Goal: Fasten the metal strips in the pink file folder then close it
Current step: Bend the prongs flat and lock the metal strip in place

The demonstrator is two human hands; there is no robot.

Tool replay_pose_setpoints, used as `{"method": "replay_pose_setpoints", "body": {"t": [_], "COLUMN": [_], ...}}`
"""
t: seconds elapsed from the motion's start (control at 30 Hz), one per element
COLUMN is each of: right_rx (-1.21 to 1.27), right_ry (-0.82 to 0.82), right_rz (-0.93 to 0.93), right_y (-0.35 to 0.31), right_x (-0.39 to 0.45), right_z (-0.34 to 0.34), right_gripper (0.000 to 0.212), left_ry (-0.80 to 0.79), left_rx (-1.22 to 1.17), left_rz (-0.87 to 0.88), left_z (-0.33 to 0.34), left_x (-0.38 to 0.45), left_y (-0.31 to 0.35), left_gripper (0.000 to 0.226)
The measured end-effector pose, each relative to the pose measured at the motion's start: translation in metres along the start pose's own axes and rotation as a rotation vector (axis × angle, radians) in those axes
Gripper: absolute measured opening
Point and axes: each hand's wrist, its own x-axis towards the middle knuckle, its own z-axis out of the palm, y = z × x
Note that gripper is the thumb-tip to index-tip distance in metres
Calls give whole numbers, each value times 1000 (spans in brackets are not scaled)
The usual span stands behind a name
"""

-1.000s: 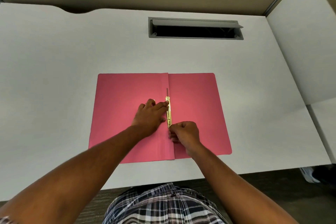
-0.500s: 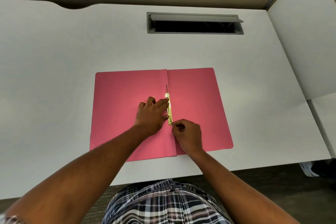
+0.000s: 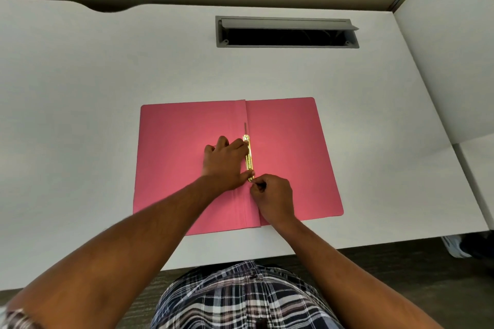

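The pink file folder [image 3: 288,147] lies open and flat on the white desk. Along its centre fold runs a gold metal fastener bar [image 3: 249,159], with a thin metal strip [image 3: 245,129] standing out past its far end. My left hand [image 3: 226,164] lies flat on the left flap, fingertips and thumb pressing against the bar. My right hand [image 3: 272,199] is curled at the bar's near end, finger and thumb pinched there; the near strip is hidden under them.
The white desk [image 3: 107,115] has a grey cable slot [image 3: 287,32] with its lid up at the back. A second white desk surface [image 3: 454,75] adjoins on the right. The near desk edge sits just above my plaid-clad lap. A shoe [image 3: 454,246] shows on the floor at right.
My right hand has crept a little up toward the near end of the bar and its fingers have tightened there. My left hand stays pressed against the bar.
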Motion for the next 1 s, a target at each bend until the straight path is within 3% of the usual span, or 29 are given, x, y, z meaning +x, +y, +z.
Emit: {"method": "replay_pose_setpoints", "body": {"t": [0.47, 0.67, 1.0], "right_rx": [8, -84, -162], "right_ry": [1, -16, -7], "right_rz": [-54, -85, -169], "right_y": [2, 2, 19], "right_x": [-13, -12, -8], "right_z": [11, 12, -3], "right_gripper": [11, 11, 18], "left_ry": [-22, -51, -40], "left_rx": [-34, -9, 0], "left_rz": [27, 59, 34], "left_z": [2, 2, 4], "left_x": [0, -5, -6], "left_y": [-10, -15, -12], "left_gripper": [61, 77, 82]}}
